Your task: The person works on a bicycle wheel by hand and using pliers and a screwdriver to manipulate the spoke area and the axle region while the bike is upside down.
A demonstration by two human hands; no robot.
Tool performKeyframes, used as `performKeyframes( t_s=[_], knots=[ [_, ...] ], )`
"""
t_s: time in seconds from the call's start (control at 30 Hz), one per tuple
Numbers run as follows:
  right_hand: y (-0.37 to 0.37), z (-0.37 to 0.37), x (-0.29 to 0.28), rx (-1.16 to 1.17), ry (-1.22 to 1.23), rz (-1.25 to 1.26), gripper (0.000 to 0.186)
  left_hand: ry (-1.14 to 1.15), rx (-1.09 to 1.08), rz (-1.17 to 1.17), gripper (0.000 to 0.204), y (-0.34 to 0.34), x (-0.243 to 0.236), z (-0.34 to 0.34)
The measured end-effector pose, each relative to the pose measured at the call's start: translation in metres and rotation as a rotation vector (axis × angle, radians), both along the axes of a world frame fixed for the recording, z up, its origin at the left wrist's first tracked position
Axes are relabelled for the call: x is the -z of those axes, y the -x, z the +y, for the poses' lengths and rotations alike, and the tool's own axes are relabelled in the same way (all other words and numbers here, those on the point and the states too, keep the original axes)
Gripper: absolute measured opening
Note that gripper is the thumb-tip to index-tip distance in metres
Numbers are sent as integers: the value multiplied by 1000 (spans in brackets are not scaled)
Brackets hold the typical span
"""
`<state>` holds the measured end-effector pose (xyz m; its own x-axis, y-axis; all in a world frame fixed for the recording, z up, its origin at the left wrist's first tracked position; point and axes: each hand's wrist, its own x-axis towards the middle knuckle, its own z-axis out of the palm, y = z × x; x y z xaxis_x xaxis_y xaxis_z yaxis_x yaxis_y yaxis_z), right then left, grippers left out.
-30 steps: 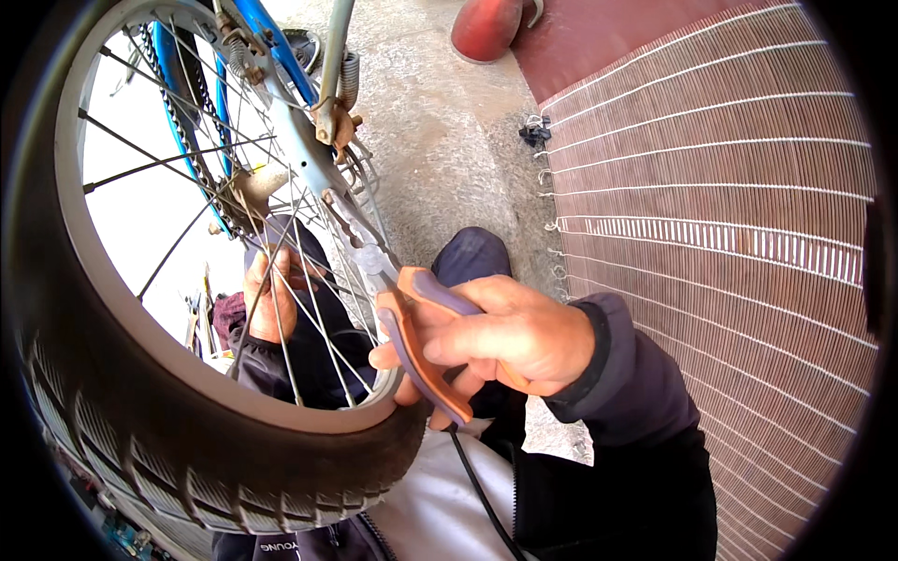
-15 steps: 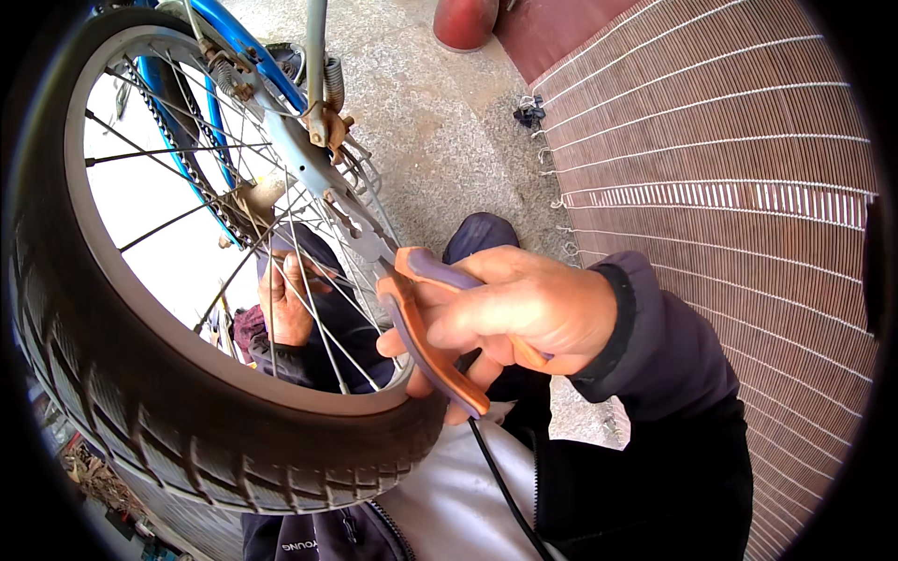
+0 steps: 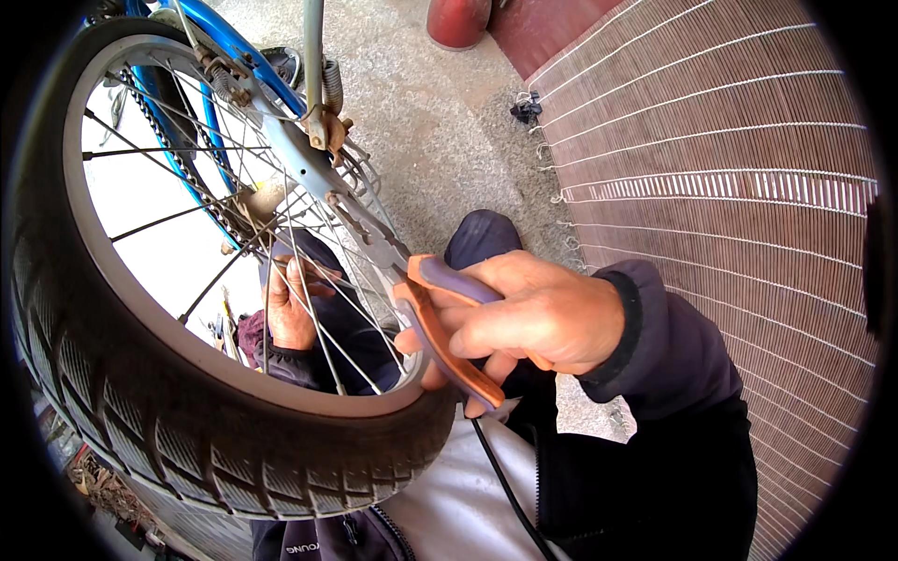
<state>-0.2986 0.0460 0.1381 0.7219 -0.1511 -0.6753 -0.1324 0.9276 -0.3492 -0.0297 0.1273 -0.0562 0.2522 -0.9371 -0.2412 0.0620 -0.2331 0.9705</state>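
Two bare hands work at a bicycle wheel (image 3: 112,411) in the head view, one on each side of its spokes (image 3: 320,327). The right hand (image 3: 538,318) is wrapped around the pliers (image 3: 438,338), its fingers curled about the orange and purple handles, which stand apart from each other. The pliers lie at that hand's left side, just above the near part of the rim (image 3: 309,397), with their metal head pointing up and left, away from the palm, along the grey metal stay (image 3: 313,168); whether the jaws grip anything, I cannot tell. The left hand (image 3: 290,313) is well left of the pliers, seen through the spokes, with fingers bent and the thumb raised; whether it pinches something is too unclear to tell. Above it are the hub (image 3: 267,198) and the chain (image 3: 182,173), and farther up runs the blue frame (image 3: 251,42). To the right of both hands spreads a brown slatted mat (image 3: 730,252) crossed by white cords.
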Motion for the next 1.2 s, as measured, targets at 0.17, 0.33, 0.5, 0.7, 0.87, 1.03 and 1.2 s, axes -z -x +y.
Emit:
performKeyframes(
  t_s=[0.17, 0.33, 0.5, 0.7, 0.87, 1.03, 1.2],
  knots=[
    [2, -1, 7, -3, -6, -27, 53, 11, -3, -9, 22, -1, 1, 1],
    [0, -1, 6, 7, 11, -39, 52, 39, 7, 13, 23, -2, 3, 1],
    [0, 1, 13, -44, 75, -44, 55, 21, -7, 32, 23, -1, 1, 0],
    [4, -5, 10, -73, 54, -58, 61, 25, -17, 47, 23, 0, 3, 1],
    [6, -6, 6, -23, -20, -111, 66, 22, -13, 29, 22, 0, 0, 0],
    [7, -4, 10, -16, -19, -102, 67, 20, -14, 70, 21, -1, 1, -1],
    [9, -3, 13, -49, 35, -99, 66, 33, -14, 90, 22, -2, 2, 0]
  ],
)
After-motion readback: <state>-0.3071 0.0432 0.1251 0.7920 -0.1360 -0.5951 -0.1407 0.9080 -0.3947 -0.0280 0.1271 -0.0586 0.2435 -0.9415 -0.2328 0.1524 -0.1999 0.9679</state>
